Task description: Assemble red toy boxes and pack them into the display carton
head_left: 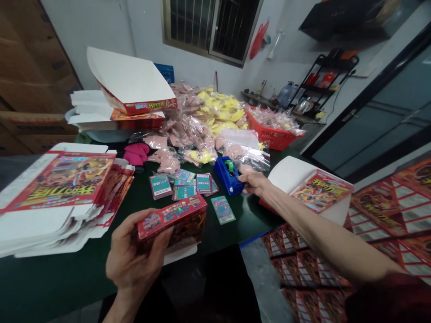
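My left hand is wrapped round a small red printed box, held tilted above the near edge of the table, with a white flap showing beneath it. My right hand reaches to the front end of a blue tape dispenser, its fingertips pinched together there; whatever they grip is too small to make out. A green-rimmed roll of tape sits in the dispenser. Between the hands lies a single trading card, and behind the box are card stacks and loose cards.
Flattened red cartons pile up at left. Behind are bagged pink and yellow items, a red basket and an open display box. Another open box stands beneath my right forearm. Printed boxes cover the floor at right.
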`<state>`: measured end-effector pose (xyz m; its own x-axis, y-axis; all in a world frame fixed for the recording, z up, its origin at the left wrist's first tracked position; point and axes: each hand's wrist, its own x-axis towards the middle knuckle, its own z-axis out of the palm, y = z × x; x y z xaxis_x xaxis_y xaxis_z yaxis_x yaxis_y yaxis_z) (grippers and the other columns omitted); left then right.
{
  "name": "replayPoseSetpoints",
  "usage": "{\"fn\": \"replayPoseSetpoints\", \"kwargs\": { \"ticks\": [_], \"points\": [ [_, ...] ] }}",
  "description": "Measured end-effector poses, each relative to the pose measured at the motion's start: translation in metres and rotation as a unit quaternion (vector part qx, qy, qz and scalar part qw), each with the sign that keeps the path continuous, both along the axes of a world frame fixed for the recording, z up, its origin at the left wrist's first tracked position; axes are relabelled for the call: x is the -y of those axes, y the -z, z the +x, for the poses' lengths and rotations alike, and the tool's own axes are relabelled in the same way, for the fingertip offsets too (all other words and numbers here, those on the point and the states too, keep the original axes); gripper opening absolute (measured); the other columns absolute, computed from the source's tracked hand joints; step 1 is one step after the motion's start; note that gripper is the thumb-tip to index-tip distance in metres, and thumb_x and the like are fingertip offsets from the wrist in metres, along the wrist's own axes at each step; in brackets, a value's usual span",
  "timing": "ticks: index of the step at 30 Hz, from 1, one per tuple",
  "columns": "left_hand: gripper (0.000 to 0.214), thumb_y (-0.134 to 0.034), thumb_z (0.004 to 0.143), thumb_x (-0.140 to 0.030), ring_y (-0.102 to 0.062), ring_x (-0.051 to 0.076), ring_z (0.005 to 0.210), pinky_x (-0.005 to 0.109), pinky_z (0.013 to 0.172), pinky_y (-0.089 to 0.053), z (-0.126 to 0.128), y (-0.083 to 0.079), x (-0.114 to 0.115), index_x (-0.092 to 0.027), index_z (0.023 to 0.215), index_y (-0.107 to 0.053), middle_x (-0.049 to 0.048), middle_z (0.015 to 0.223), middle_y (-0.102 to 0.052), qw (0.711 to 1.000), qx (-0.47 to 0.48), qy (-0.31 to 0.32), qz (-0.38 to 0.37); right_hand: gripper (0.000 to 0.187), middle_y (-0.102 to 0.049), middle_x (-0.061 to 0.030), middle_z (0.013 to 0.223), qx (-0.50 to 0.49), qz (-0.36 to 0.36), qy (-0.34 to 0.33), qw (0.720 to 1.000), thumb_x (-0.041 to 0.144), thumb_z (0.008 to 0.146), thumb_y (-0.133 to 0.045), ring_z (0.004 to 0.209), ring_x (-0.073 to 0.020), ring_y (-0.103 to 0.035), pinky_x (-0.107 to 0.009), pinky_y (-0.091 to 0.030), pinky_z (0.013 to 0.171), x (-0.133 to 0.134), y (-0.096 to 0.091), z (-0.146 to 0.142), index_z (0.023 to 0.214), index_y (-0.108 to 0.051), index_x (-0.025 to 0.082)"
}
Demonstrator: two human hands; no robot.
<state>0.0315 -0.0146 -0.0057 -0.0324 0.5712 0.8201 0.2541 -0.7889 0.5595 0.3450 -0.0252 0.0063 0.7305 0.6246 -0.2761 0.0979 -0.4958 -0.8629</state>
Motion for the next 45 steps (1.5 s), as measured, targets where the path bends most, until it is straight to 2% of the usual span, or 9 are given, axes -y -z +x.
{"fn": "replayPoseSetpoints", "kwargs": {
  "ticks": [5, 10, 14, 23, 26, 31, 37, 41, 45],
  "points": [
    [0.044, -0.071, 0.070, -0.015, -0.065, 0.014, 0.073, 0.022, 0.063, -0.055, -0.002, 0.001, 0.002, -0.016, 0.112, -0.056, 0.0040, 0.092, -0.066, 1.000, 0.000, 0.016, -0.015, 0.024, -0.060, -0.0046, 0.099, -0.066, 0.045, 0.091, 0.993, 0.031, 0.089, -0.054, 0.079, -0.0135, -0.060, -0.030, -0.053, 0.067, 0.002, 0.002, -0.018, 0.106, -0.056, 0.014],
    [0.048, -0.071, 0.069, -0.013, -0.066, 0.014, 0.074, 0.023, 0.065, -0.056, -0.002, 0.004, 0.003, -0.016, 0.114, -0.054, 0.0043, 0.094, -0.067, 0.999, 0.013, 0.021, -0.023, 0.017, -0.056, 0.0024, 0.066, -0.077, 0.158, 0.127, 0.976, 0.029, 0.079, -0.062, 0.058, -0.0100, -0.054, -0.027, -0.052, 0.057, 0.016, 0.009, -0.027, 0.072, -0.055, 0.015],
    [0.044, -0.071, 0.069, -0.011, -0.065, 0.015, 0.073, 0.023, 0.064, -0.056, -0.002, 0.003, 0.003, -0.015, 0.111, -0.056, 0.0051, 0.093, -0.066, 0.999, 0.007, 0.024, -0.027, 0.023, -0.059, 0.0013, 0.065, -0.055, 0.228, 0.122, 0.964, 0.031, 0.071, -0.066, 0.066, -0.0126, -0.058, -0.029, -0.052, 0.064, 0.032, 0.028, -0.032, 0.062, -0.051, 0.017],
    [0.046, -0.072, 0.067, -0.012, -0.066, 0.014, 0.073, 0.021, 0.063, -0.057, 0.000, 0.004, 0.003, -0.016, 0.110, -0.056, 0.0036, 0.093, -0.067, 0.998, 0.035, 0.033, -0.031, 0.022, -0.061, -0.0013, 0.085, 0.070, 0.168, 0.094, 0.979, 0.034, 0.088, -0.055, 0.071, -0.0113, -0.059, -0.028, -0.050, 0.065, 0.029, 0.069, -0.028, 0.090, -0.059, 0.012],
    [0.044, -0.072, 0.067, -0.012, -0.067, 0.014, 0.073, 0.021, 0.064, -0.057, -0.001, 0.004, 0.005, -0.017, 0.108, -0.056, 0.0031, 0.092, -0.067, 0.998, 0.043, 0.030, -0.043, 0.018, -0.060, -0.0016, 0.084, 0.149, 0.160, 0.086, 0.972, 0.030, 0.085, -0.058, 0.076, -0.0136, -0.057, -0.032, -0.048, 0.072, 0.030, 0.071, -0.032, 0.080, -0.059, 0.013],
    [0.037, -0.070, 0.071, -0.014, -0.068, 0.014, 0.073, 0.021, 0.064, -0.057, -0.004, 0.003, 0.007, -0.016, 0.104, -0.054, 0.0033, 0.090, -0.068, 0.994, 0.039, 0.065, -0.078, 0.019, -0.055, -0.0040, 0.071, 0.233, 0.187, 0.037, 0.954, 0.023, 0.075, -0.057, 0.077, -0.0205, -0.052, -0.039, -0.043, 0.078, 0.055, 0.047, -0.065, 0.056, -0.054, 0.020],
    [0.035, -0.068, 0.073, -0.014, -0.067, 0.014, 0.078, 0.022, 0.067, -0.057, -0.006, 0.005, 0.009, -0.018, 0.105, -0.053, 0.0036, 0.092, -0.066, 0.991, 0.044, 0.089, -0.091, 0.010, -0.054, 0.0036, 0.058, 0.191, 0.292, -0.147, 0.925, 0.026, 0.082, -0.056, 0.050, -0.0130, -0.051, -0.026, -0.043, 0.050, 0.095, -0.028, -0.150, 0.090, -0.062, 0.027],
    [0.039, -0.069, 0.072, -0.015, -0.066, 0.014, 0.080, 0.023, 0.070, -0.056, -0.011, 0.006, 0.008, -0.019, 0.107, -0.052, 0.0035, 0.093, -0.065, 0.990, 0.021, 0.104, -0.091, 0.075, -0.058, 0.0090, 0.059, -0.006, 0.359, -0.159, 0.920, 0.021, 0.080, -0.061, 0.044, -0.0115, -0.051, -0.023, -0.044, 0.045, 0.090, -0.055, -0.192, 0.139, -0.018, 0.036],
    [0.040, -0.069, 0.073, -0.019, -0.065, 0.014, 0.076, 0.024, 0.066, -0.055, -0.016, 0.003, 0.005, -0.020, 0.109, -0.052, 0.0035, 0.094, -0.063, 0.990, -0.022, 0.112, -0.086, 0.078, -0.058, 0.0097, 0.056, -0.126, 0.366, -0.136, 0.912, 0.023, 0.078, -0.063, 0.042, -0.0099, -0.051, -0.021, -0.044, 0.042, 0.078, -0.046, -0.209, 0.141, -0.016, 0.031]
  ]
}}
